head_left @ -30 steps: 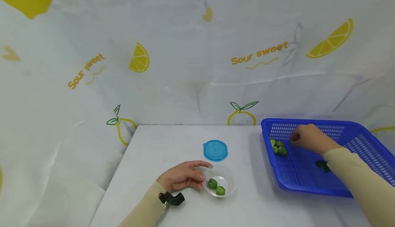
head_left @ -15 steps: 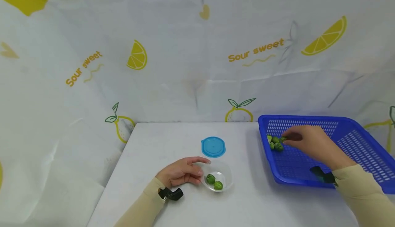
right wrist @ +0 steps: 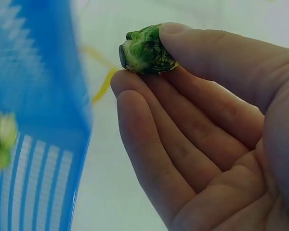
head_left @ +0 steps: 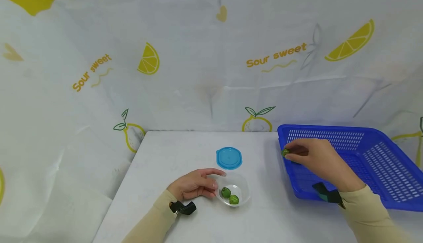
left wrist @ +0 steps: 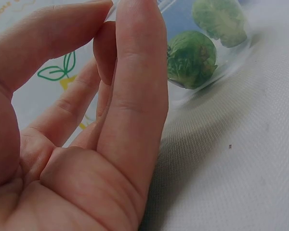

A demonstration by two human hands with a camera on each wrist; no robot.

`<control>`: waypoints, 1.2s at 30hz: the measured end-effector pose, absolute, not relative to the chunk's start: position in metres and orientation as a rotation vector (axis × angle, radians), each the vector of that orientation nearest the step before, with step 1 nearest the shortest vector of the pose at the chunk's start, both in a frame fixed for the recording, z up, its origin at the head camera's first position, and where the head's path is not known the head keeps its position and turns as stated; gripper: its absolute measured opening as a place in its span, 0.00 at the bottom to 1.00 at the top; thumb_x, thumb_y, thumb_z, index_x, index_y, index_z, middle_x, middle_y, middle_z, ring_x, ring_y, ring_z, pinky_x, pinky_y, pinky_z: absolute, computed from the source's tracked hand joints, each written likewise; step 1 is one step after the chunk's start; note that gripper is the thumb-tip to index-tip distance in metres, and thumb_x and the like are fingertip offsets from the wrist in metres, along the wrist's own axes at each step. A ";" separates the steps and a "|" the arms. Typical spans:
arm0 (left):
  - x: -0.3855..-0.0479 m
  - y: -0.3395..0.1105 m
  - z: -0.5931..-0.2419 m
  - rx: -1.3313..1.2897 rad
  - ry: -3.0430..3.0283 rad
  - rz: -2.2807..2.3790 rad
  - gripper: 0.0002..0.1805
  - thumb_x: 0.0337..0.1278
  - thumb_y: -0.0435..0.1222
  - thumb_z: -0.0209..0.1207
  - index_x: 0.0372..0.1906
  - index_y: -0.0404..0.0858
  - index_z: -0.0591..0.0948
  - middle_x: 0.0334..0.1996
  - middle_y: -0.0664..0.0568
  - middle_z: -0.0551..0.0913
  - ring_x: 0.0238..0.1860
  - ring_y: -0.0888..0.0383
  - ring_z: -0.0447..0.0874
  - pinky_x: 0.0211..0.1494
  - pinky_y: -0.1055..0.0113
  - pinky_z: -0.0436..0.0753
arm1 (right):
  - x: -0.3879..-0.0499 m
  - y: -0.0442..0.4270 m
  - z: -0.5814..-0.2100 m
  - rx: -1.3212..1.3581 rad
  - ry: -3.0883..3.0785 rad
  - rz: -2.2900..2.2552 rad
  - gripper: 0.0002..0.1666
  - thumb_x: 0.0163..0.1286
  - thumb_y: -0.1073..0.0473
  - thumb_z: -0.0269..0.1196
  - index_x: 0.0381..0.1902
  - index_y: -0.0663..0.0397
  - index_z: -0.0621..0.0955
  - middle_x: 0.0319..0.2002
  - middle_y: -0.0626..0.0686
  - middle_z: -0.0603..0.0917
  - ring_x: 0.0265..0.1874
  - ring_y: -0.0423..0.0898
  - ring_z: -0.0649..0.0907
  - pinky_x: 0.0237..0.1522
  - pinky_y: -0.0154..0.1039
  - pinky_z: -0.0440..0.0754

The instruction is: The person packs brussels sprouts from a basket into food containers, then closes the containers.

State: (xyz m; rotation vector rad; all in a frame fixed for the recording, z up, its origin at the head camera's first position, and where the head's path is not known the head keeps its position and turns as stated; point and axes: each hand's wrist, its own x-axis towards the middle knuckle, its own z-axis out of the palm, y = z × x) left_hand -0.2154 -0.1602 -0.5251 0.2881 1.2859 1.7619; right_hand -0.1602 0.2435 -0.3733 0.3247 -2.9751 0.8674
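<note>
A Brussels sprout is pinched between the thumb and fingertips of my right hand, over the left rim of the blue basket. The right wrist view shows this sprout with its cut stem end facing left. At the table's middle, my left hand holds the left side of a clear plastic bowl between thumb and fingers. Two sprouts lie in that bowl, and the left wrist view shows one of them, a green sprout, through its wall. My right hand hides the basket's left inside from the head view.
Just behind the bowl lies a flat blue lid. More sprouts are in the basket, blurred in the right wrist view. White cloth printed with lemons hangs behind the white tabletop.
My right hand has picked a sprout inside the basket and carried it left to the basket's rim. My left hand and the bowl stay in place.
</note>
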 end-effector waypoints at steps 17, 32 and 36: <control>-0.215 -0.156 -0.528 0.272 1.273 1.743 0.34 0.69 0.27 0.65 0.78 0.39 0.72 0.33 0.54 0.87 0.35 0.61 0.92 0.49 0.67 0.94 | -0.160 0.146 -0.415 0.587 -2.914 1.168 0.10 0.71 0.58 0.75 0.49 0.48 0.90 0.41 0.42 0.92 0.40 0.38 0.90 0.44 0.34 0.92; -0.216 -0.161 -0.526 0.274 1.286 1.746 0.36 0.68 0.29 0.67 0.78 0.39 0.71 0.34 0.54 0.87 0.36 0.61 0.92 0.50 0.67 0.94 | -0.163 0.126 -0.429 0.746 -2.925 1.113 0.08 0.70 0.60 0.76 0.46 0.48 0.90 0.39 0.39 0.91 0.38 0.34 0.88 0.45 0.37 0.92; -0.217 -0.161 -0.526 0.288 1.289 1.750 0.35 0.68 0.29 0.67 0.78 0.38 0.71 0.33 0.54 0.88 0.36 0.61 0.92 0.49 0.67 0.94 | -0.163 0.122 -0.431 0.753 -2.945 1.116 0.08 0.69 0.60 0.76 0.45 0.49 0.90 0.39 0.40 0.91 0.38 0.35 0.88 0.46 0.41 0.93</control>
